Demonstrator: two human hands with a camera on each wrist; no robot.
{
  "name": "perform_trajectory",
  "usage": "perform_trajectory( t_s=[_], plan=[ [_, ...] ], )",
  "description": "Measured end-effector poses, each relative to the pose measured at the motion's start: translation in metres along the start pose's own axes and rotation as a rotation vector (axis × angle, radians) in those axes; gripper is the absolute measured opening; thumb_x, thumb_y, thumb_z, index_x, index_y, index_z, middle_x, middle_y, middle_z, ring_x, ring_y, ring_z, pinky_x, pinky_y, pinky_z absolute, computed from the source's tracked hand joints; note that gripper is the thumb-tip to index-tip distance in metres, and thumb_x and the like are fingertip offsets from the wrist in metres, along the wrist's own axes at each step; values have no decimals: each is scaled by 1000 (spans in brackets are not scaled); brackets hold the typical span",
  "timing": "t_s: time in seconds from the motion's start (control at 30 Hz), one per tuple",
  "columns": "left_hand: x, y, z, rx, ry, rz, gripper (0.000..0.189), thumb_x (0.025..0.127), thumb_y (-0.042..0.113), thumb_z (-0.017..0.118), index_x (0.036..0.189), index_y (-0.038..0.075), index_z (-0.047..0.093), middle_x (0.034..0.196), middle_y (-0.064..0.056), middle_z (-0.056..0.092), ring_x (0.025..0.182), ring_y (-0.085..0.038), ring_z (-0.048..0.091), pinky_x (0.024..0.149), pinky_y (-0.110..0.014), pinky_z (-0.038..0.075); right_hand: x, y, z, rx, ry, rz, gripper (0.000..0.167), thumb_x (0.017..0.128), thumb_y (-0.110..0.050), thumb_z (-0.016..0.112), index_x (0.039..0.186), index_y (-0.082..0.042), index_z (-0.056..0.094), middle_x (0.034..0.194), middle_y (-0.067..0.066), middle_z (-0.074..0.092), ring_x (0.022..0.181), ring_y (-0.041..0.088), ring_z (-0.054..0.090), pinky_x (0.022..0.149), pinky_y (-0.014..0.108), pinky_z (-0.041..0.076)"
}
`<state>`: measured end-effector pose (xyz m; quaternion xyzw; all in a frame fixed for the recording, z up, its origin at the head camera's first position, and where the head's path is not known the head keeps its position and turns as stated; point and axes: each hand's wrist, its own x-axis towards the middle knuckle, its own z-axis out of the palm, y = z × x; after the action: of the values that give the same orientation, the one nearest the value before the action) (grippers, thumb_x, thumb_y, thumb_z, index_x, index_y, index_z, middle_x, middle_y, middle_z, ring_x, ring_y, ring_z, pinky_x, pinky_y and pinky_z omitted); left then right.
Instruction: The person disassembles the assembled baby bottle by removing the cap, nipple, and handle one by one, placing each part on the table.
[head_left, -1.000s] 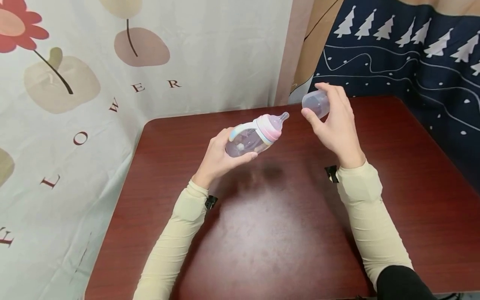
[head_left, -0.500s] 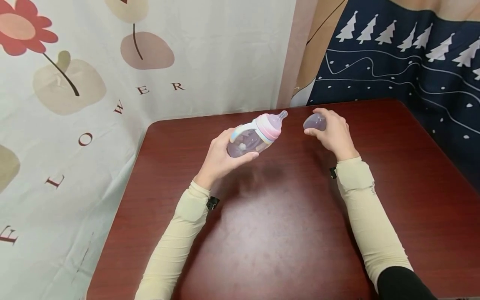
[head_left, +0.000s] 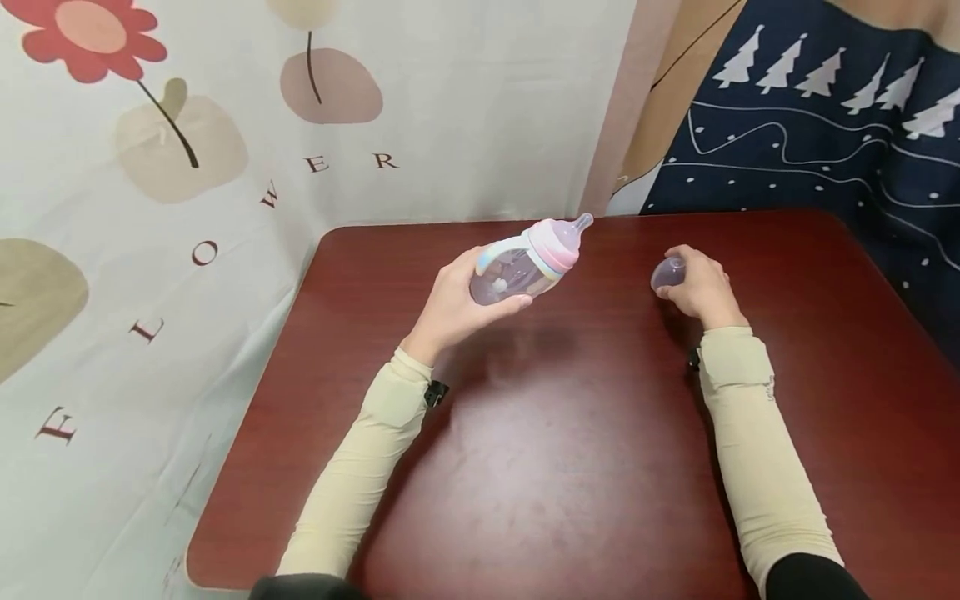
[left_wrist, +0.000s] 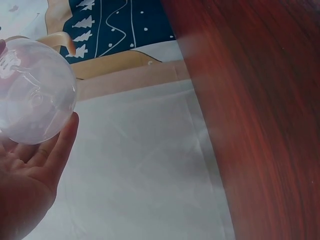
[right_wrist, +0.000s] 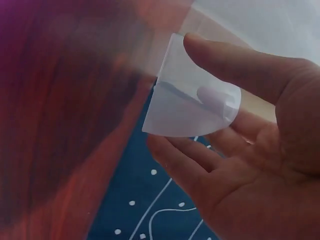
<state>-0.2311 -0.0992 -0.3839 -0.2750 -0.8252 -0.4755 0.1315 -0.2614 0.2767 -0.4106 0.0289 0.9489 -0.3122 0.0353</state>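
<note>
My left hand grips a clear baby bottle around its lower body. The bottle tilts with its pink collar and pale nipple pointing up to the right, above the table's back half. In the left wrist view the round bottom of the bottle faces the camera, and a handle sticks out behind it. On the right, my right hand pinches a translucent domed cap low over the table. The right wrist view shows the cap between thumb and fingers, its open rim facing the tabletop.
The dark red-brown table spreads under both arms. A white curtain with flowers and letters hangs along the back and left edges. Navy cloth with white trees hangs at the back right.
My right hand has lowered the cap toward the table, away from the bottle, tipping its rim downward. The left hand keeps its hold on the bottle. The head view has shifted slightly left.
</note>
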Motion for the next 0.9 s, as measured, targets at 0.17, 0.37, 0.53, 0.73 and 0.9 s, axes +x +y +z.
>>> perform_trajectory(
  t_s=[0.17, 0.37, 0.53, 0.73, 0.9],
  plan=[
    [4, 1, 1, -6, 6, -17, 66, 80, 36, 93, 137, 18, 67, 118, 5, 71, 107, -11, 65, 88, -36, 57, 1, 10, 0, 0, 5, 20, 70, 95, -7, 74, 155, 0, 37, 152, 38, 37, 132, 61, 36, 109, 77, 37],
    [1, -1, -2, -2, 3, -42, 67, 80, 38, 93, 138, 17, 66, 118, 6, 72, 106, -11, 65, 87, -36, 57, 4, 12, 5, 19, -25, 15, 73, 97, -4, 68, 157, 5, 27, 156, 38, 33, 136, 63, 34, 111, 76, 34],
    [-4, 0, -5, 4, -1, -53, 66, 80, 37, 94, 136, 15, 67, 117, 4, 72, 106, -12, 66, 86, -37, 57, 4, 14, 12, 26, -71, 1, 87, 97, -1, 65, 167, 0, 11, 169, 35, 14, 148, 61, 24, 118, 76, 26],
    [-4, 1, -7, 7, 7, -37, 66, 80, 38, 93, 137, 16, 67, 117, 4, 72, 105, -13, 66, 86, -36, 57, -2, 10, 1, 63, -26, -17, 101, 97, -11, 69, 169, -5, -2, 173, 32, -4, 154, 61, 13, 118, 80, 19],
    [0, 3, -9, 18, 24, -11, 64, 80, 35, 93, 136, 15, 67, 116, 3, 73, 104, -12, 67, 86, -36, 57, -11, -15, -18, 154, 86, -90, 98, 106, -45, 60, 171, -12, -6, 175, 25, -4, 157, 57, 12, 119, 79, 16]
  ],
)
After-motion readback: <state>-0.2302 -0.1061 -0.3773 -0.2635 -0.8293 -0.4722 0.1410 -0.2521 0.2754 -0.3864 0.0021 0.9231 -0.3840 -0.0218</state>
